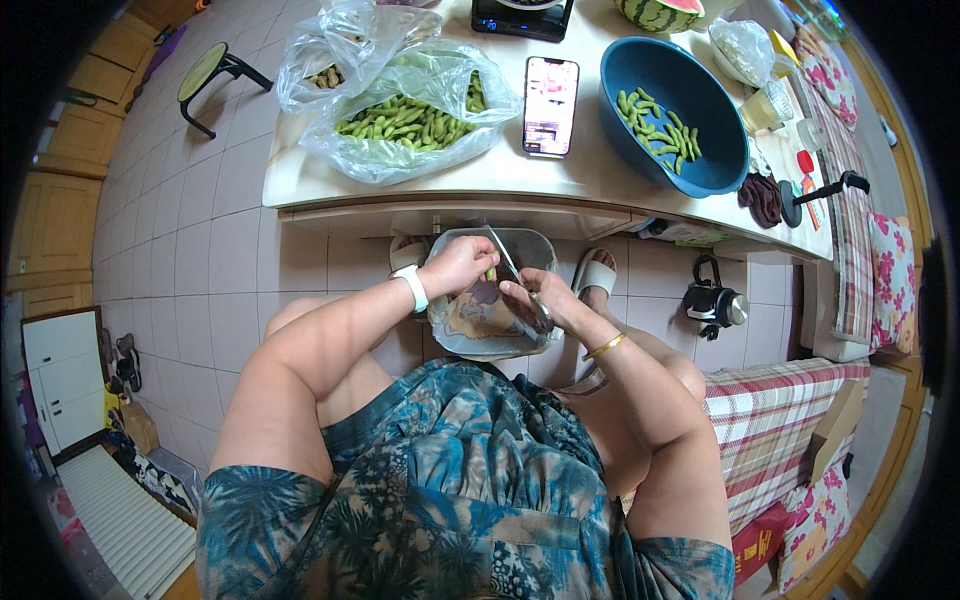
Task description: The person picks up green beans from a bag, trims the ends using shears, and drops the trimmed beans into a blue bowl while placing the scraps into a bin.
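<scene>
Between the fingertips of my left hand (466,262) is a green soybean pod (491,273). My right hand (546,291) grips a pair of scissors (502,247), with the pale blades pointing up and away beside the pod. Part of the handles is hidden by my fingers. Both hands are over a lined waste bin (459,343) standing on the floor between my feet. On the table ahead, a clear plastic bag (367,166) holds many soybean pods (409,124). A blue basin (705,90) to the right has several pods (660,135) in it.
A phone (550,105) stands between bag and basin on the marble-look table (585,174). Behind are a black scale (525,27) and a cut watermelon (660,13). A glass (766,105) and phone stand (821,193) sit right. A black flask (716,304) is on the floor.
</scene>
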Available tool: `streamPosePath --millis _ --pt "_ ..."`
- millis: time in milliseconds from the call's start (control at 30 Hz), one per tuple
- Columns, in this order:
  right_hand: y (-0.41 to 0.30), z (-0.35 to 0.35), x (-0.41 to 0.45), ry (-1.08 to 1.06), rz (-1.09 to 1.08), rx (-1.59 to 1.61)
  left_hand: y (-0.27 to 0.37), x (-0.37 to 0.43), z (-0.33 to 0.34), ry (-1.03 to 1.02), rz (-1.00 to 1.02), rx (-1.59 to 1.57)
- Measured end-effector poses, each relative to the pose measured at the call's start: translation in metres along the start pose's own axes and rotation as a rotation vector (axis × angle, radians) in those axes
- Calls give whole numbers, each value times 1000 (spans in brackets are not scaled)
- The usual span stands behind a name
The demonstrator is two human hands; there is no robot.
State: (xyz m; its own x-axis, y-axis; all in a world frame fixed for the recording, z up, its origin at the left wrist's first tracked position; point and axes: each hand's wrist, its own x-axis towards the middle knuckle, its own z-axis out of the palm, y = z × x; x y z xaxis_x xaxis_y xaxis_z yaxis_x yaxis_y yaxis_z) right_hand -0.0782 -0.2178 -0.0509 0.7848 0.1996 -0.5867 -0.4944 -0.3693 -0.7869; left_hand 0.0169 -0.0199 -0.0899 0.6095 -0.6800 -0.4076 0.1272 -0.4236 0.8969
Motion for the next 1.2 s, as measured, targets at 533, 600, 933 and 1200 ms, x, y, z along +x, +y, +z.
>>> streamPosePath --millis 533,600,933,1200 --pt "-2 0 0 17 -2 -17 3 -2 1 25 -17 81" --pt "-2 0 0 24 -6 -33 3 -2 1 31 4 94" --pt "2 3 1 2 -4 45 5 -4 1 43 45 140" --pt "15 6 8 16 11 -46 7 -9 1 47 50 275"
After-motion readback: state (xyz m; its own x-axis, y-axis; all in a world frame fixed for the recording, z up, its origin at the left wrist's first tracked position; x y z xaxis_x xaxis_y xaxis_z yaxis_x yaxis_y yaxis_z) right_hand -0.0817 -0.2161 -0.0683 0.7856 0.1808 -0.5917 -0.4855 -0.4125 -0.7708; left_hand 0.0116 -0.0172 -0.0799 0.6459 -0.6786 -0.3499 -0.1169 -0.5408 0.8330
